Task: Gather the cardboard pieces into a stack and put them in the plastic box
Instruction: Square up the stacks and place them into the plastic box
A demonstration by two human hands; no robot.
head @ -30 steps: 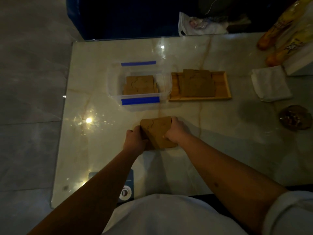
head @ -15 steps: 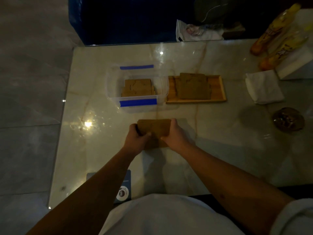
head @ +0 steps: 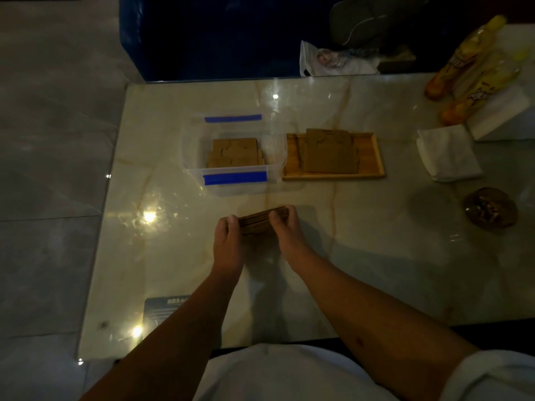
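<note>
A stack of brown cardboard pieces (head: 257,221) stands on edge on the marble table, its layered top edge showing. My left hand (head: 228,241) grips its left end and my right hand (head: 285,231) grips its right end. Behind them sits the clear plastic box (head: 189,157) with blue tape strips on its near and far walls, holding more cardboard pieces (head: 235,153) flat on its bottom. To the right of the box, a wooden tray (head: 376,157) carries another pile of cardboard pieces (head: 330,151).
A folded white cloth (head: 447,153) and a dark round object (head: 490,211) lie at the right. Yellow packets (head: 469,70) rest on a white block at the far right. A blue card (head: 162,309) lies near the table's front edge. The table's left edge drops to the floor.
The stack was tipped from lying tilted on the table to standing on edge, squared between both hands. It stays in front of the box.
</note>
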